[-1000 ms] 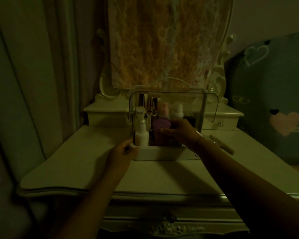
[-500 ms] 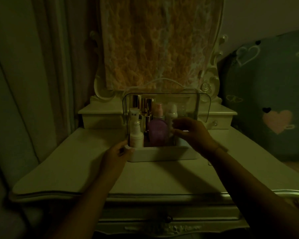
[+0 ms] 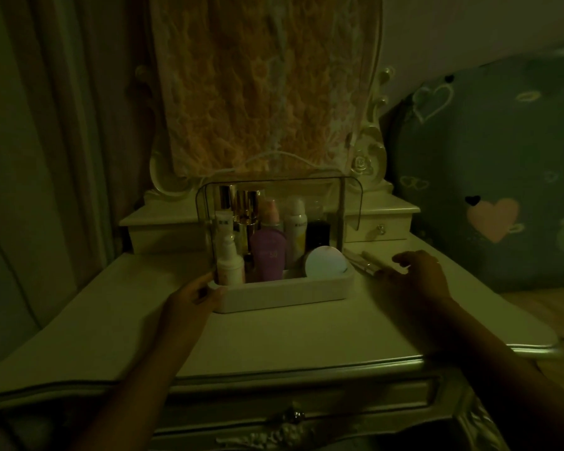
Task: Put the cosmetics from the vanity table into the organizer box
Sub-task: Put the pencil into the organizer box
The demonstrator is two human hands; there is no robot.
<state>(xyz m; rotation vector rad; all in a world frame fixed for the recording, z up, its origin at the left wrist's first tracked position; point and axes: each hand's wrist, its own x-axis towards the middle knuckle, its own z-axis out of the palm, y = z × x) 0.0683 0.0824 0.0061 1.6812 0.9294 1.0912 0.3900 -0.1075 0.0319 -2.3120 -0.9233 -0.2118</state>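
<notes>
White organizer box [image 3: 284,292] sits mid vanity table [image 3: 274,340], clear lid [image 3: 349,203] up, w/ purple tube [image 3: 267,255], pump bottle [image 3: 230,265] & round compact [image 3: 324,262] inside. Person's left hand [image 3: 189,297] grips its front-left corner, fingers curled round the rim. Their right hand [image 3: 417,275], fingers loose & spread, holding nothing, is just over slim sticks [image 3: 365,260] lying on the table right of the box

organizer box [image 3: 284,294]: was white, with a clear lid.
tube [image 3: 267,255]: was purple.
compact [image 3: 324,262]: was pale white.
tall caps [image 3: 241,203], far left in the box: were gold.
vanity table [image 3: 274,336]: was cream.
cloth [image 3: 261,86], far: was orange-peach with a lacy floral pattern.
bedding [image 3: 485,157], right: was grey-blue, patterned with pink, black and outlined hearts.
</notes>
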